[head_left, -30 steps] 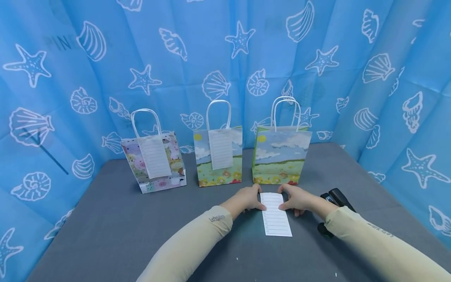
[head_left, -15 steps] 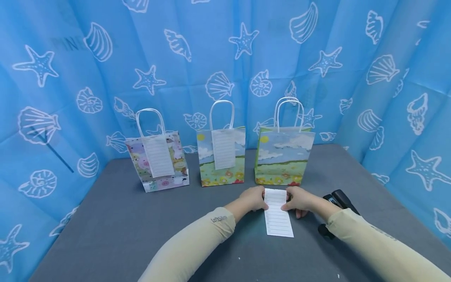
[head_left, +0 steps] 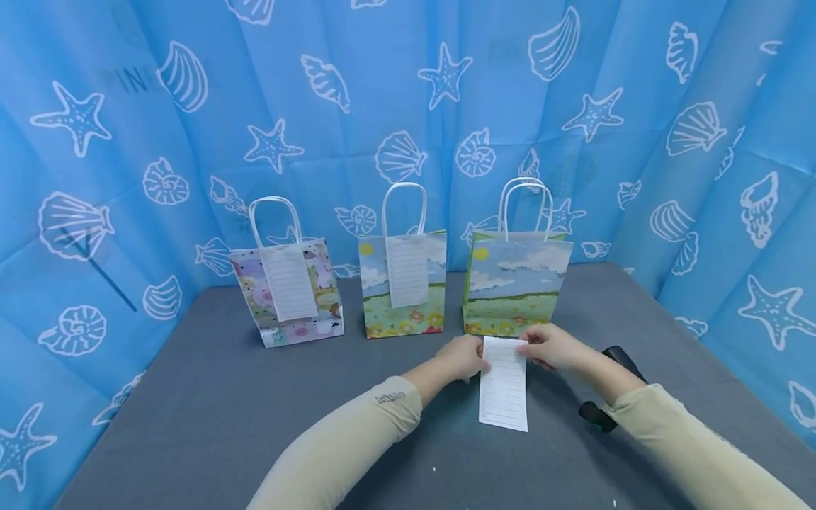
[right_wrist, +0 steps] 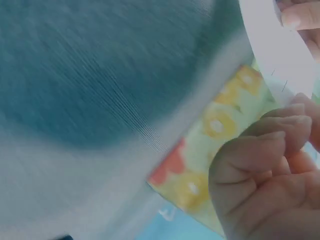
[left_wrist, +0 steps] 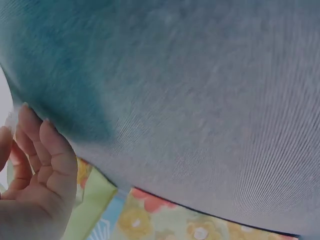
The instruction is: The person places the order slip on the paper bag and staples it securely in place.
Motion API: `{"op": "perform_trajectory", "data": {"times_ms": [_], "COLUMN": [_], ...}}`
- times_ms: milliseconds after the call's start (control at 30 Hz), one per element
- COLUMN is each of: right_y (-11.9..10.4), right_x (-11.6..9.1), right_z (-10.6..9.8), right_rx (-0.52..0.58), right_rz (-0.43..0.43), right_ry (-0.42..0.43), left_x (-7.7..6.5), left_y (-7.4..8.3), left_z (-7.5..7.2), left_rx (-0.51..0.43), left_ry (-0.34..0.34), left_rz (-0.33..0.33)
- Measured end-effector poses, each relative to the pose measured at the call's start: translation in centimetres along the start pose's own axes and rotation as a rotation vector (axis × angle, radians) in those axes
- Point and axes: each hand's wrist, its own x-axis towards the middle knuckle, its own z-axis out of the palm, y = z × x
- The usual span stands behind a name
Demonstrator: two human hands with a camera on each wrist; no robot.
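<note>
A lined white paper slip (head_left: 503,393) is held up in front of the right-hand paper bag (head_left: 518,283), its lower end toward the person. My left hand (head_left: 460,356) pinches the slip's left edge between thumb and fingers. With curled fingers, my right hand (head_left: 552,346) pinches its top right corner. In the right wrist view, two short dark lines show on the slip (right_wrist: 280,60), beside the right hand (right_wrist: 270,170). The flowered bottom of the bag (right_wrist: 215,120) lies just beyond. The left wrist view shows the left hand (left_wrist: 45,175) with fingers bent at the slip's edge.
An animal-print bag (head_left: 325,297) and a meadow-print bag (head_left: 436,283) stand at left, each with a lined slip on its front. A black tool (head_left: 597,416) lies partly hidden under the right forearm. A blue seashell curtain (head_left: 357,64) hangs behind the grey table (head_left: 191,425).
My right hand has slid from the middle of the slip's right edge up to its top right corner. The slip's top has risen slightly, and the head view has shifted a little.
</note>
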Motion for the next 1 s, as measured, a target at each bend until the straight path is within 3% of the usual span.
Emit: {"op": "perform_trajectory", "data": {"times_ms": [233, 467, 700, 1000], "right_y": [-1.4, -2.8, -3.8, -4.3], "right_x": [-0.7, -1.3, -1.1, -1.0], "right_z": [-1.4, -2.4, -3.2, -4.4], "right_rx": [-0.022, -0.031, 0.024, 0.063], "right_rz": [-0.048, -0.047, -0.038, -0.074], "right_ry": [0.065, 0.221, 0.360, 0.466], "left_x": [-0.5, -0.3, 0.2, 0.1], "left_y": [0.7, 1.3, 2.3, 3.5], "left_z": [-1.5, -2.9, -3.6, -4.8], "left_rx": [-0.135, -0.239, -0.315, -0.425], "left_ry": [0.020, 0.063, 0.116, 0.169], "left_rz": [0.039, 0.105, 0.086, 0.116]}}
